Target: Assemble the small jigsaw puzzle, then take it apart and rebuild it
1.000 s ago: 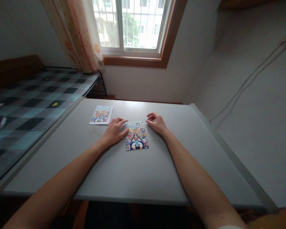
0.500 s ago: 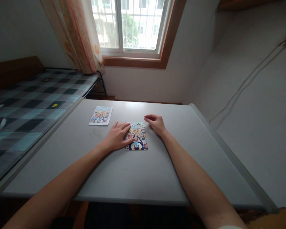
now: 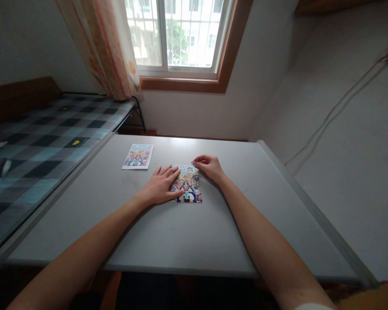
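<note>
At the far left, a bed with a checked mattress (image 3: pixel 48 148) stands beside the pale grey worktop (image 3: pixel 168 241), and a flowered curtain (image 3: pixel 108 51) hangs beyond its far end. On the left part of the worktop lies a printed picture sheet (image 3: pixel 138 156), flat and apart from both hands; its design, with a blue-and-white dog's head at the near end, matches the jigsaw's. Next comes the left hand (image 3: pixel 158 186), palm down with its fingers spread and gripping nothing; the fingertips and thumb rest on the left side of the jigsaw puzzle (image 3: pixel 190 184), covering part of that edge. The puzzle lies flat near the middle of the worktop, its long axis running away from the person toward the window (image 3: pixel 189 38), and the dog's head is at the end nearest the body. At its far right corner is a small jigsaw piece (image 3: pixel 192 163), which looks loose and juts past the far edge; whether any of it is seated in the pattern is too small to tell. The right hand (image 3: pixel 211 167) comes in from the right, its thumb and forefinger closed in a pinch on this piece. From those fingertips, the body of the puzzle lies to the left and back toward the person; the right hand is the nearer to the far right corner, the left to the opposite long side. Farther right, a thin cable (image 3: pixel 330 115) slants down the wall.
</note>
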Action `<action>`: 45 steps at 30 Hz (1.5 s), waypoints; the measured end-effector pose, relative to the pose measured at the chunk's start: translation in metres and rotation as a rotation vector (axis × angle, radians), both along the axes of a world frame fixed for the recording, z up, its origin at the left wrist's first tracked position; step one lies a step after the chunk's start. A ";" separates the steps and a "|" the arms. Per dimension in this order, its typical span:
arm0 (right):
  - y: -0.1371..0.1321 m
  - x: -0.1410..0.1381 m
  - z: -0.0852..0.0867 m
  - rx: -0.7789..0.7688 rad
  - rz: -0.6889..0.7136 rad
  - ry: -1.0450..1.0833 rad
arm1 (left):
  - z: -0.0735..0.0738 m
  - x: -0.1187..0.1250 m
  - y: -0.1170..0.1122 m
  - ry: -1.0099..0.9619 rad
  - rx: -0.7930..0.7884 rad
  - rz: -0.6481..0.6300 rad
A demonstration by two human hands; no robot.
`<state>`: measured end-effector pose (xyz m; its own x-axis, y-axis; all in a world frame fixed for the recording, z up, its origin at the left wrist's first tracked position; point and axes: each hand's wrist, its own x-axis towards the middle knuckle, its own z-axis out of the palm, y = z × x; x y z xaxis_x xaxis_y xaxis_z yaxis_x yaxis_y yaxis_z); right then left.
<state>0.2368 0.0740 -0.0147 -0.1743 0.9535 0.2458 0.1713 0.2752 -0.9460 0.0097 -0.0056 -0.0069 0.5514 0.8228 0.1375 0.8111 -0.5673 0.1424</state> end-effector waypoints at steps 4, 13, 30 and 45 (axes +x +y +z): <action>-0.002 -0.003 0.001 0.064 0.023 -0.109 | 0.000 -0.002 0.002 -0.024 0.000 -0.008; -0.006 -0.003 0.005 0.114 0.080 -0.349 | 0.001 -0.002 0.001 -0.025 -0.001 -0.012; -0.011 -0.010 0.006 0.207 -0.012 -0.573 | 0.002 -0.002 0.001 -0.026 -0.004 -0.008; -0.012 -0.011 0.008 0.170 -0.037 -0.571 | 0.002 -0.002 0.000 -0.032 -0.009 -0.004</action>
<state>0.2258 0.0624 -0.0070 -0.2913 0.9169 0.2727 0.6524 0.3989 -0.6444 0.0082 -0.0051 -0.0053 0.5505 0.8217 0.1477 0.8036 -0.5695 0.1730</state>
